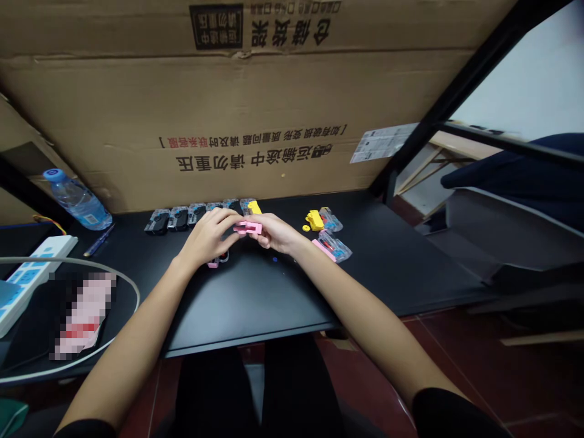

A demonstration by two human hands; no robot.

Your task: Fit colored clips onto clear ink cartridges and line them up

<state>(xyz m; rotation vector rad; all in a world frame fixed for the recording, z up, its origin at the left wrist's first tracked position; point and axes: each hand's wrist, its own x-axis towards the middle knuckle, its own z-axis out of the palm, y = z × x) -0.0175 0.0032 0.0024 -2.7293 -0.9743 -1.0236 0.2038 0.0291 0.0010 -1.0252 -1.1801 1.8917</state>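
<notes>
A small pink plastic part point(249, 227) with a slot in it is held between both hands above the black tabletop. My left hand point(210, 233) grips its left end with the thumb and fingers. My right hand point(276, 235) has its fingers closed round the right end. Under my left hand lies another pink piece point(213, 264) beside a clear part, partly hidden. Just behind the hands stands a row of small black-and-clear plastic cases point(177, 218). At the end of that row, a yellow piece point(253, 207) sits with a clear one.
To the right lie a yellow part point(314, 220), a small yellow disc point(306, 228) and clear pieces point(335, 246) with coloured bits. A water bottle point(77, 199), a pen point(98, 241), a power strip point(34, 274) and a looping cable point(132, 283) occupy the left. Cardboard point(255, 97) walls the back.
</notes>
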